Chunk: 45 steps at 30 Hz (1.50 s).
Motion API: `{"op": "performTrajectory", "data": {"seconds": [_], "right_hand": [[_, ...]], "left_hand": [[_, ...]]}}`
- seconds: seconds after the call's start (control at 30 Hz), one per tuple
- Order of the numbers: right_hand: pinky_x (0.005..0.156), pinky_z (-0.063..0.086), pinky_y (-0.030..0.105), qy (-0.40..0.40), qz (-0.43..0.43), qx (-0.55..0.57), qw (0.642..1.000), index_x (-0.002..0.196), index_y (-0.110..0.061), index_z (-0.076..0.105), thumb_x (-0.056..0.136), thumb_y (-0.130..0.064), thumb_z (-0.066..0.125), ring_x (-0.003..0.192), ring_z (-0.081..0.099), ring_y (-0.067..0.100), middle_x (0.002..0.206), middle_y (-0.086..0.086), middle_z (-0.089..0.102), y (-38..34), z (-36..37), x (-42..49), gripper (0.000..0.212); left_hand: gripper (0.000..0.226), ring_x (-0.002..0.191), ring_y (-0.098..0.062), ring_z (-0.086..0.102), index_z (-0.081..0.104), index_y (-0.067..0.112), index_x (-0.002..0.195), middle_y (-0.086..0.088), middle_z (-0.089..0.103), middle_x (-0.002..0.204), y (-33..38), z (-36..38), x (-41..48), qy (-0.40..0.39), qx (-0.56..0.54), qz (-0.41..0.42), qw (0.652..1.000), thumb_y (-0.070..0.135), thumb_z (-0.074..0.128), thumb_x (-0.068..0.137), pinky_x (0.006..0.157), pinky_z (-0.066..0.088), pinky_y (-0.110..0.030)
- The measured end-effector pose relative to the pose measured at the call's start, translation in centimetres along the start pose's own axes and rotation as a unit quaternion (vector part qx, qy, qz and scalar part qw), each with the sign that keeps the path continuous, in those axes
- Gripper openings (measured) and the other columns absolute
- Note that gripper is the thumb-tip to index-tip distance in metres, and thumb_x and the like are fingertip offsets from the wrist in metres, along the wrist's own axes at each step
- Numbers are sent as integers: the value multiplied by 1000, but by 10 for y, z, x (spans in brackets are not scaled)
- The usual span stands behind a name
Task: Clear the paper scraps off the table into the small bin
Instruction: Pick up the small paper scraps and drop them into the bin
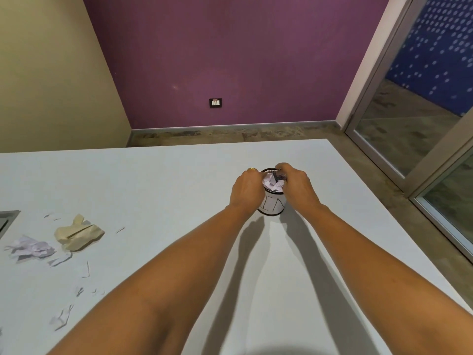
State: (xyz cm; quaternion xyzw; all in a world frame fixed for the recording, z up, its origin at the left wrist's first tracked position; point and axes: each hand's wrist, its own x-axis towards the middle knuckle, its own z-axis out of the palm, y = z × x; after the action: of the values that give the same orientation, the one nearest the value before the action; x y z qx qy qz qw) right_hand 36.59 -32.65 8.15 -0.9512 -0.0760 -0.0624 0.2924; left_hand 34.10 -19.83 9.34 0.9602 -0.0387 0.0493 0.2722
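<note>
A small black mesh bin [271, 208] with a white label stands on the white table [153, 180], right of centre. White paper scraps [272, 184] are heaped at its mouth. My left hand [247, 190] and my right hand [298, 183] sit on either side of the rim, fingers curled in around the scraps. On the table's left lie a crumpled tan paper [78, 233], a crumpled white paper [32, 248] and several thin white slivers [61, 317].
A dark recess [6, 221] is cut into the table at its left edge. The table's right edge runs diagonally close to the bin, with floor and a glass door [422, 124] beyond. A purple wall stands behind the far edge.
</note>
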Motion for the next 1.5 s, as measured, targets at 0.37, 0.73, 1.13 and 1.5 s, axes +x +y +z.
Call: {"op": "performTrajectory", "data": {"seconds": [0.37, 0.73, 1.13, 1.5], "right_hand": [[86, 37, 26, -95, -44, 21, 994, 126, -14, 53, 89, 4, 35, 96, 48, 16, 102, 1, 51, -25, 17, -113, 45], [108, 33, 19, -209, -135, 17, 968, 130, -14, 51, 99, -18, 41, 128, 46, 11, 141, -3, 48, -78, 79, -261, 33], [117, 24, 28, -307, -178, -31, 934, 145, -20, 30, 98, -16, 41, 144, 21, 15, 157, 0, 20, -120, 115, -332, 48], [104, 39, 40, -307, -158, -79, 935, 122, 2, 51, 99, -6, 31, 130, 39, 28, 134, 16, 49, -118, 112, -358, 32]], "left_hand": [[38, 111, -24, 57, 54, 13, 127, -9, 59, 126, -47, -31, -106, 15, -20, -44, 999, 7, 47, 90, 93, 42, -33], [33, 102, -23, 61, 58, 15, 121, -6, 62, 121, -119, -56, -261, 16, 1, -162, 987, 9, 46, 91, 91, 46, -33], [35, 127, -18, 46, 51, 15, 130, -5, 53, 135, -153, -47, -368, -60, 50, -146, 986, 25, 38, 98, 100, 38, -27], [25, 89, -29, 53, 57, 5, 94, 7, 28, 68, -139, -44, -387, -173, 158, -93, 968, 11, 33, 94, 74, 37, -37]]}}
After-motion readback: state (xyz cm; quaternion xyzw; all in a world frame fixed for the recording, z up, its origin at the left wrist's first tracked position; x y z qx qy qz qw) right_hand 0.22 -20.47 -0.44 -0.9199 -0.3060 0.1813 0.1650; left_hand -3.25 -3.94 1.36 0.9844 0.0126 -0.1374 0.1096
